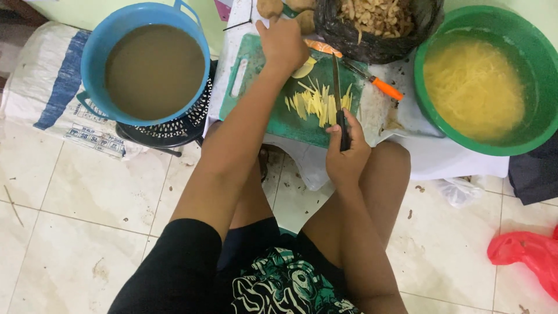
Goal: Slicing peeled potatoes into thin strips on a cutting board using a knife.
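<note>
Head view, looking down on a tiled floor where work is done at a low white-covered table [442, 160]. A black-handled kitchen knife [337, 99] is gripped in the closed right hand [347, 152], blade lying along a green plastic cutting board [273, 110]. Pale yellow potato sticks [317, 103], thin and straight, are spread on the board beside the blade. The left hand [283, 42] is closed over a pale potato piece [303, 68] at the board's far edge; only a sliver of it is seen.

Progress, as judged: cutting is well advanced. A round green plastic basin [537, 70] is already filled with wet yellow shreds in water. A black plastic bag [372, 49] is heaped with brown peelings. Brown unpeeled tubers [270, 7] are seen at the top edge, so some stock is probably left.

An orange-handled peeler [385, 88] lies on the table. A blue plastic tub [96, 46] holds murky brown water over a black perforated basket [174, 131].
</note>
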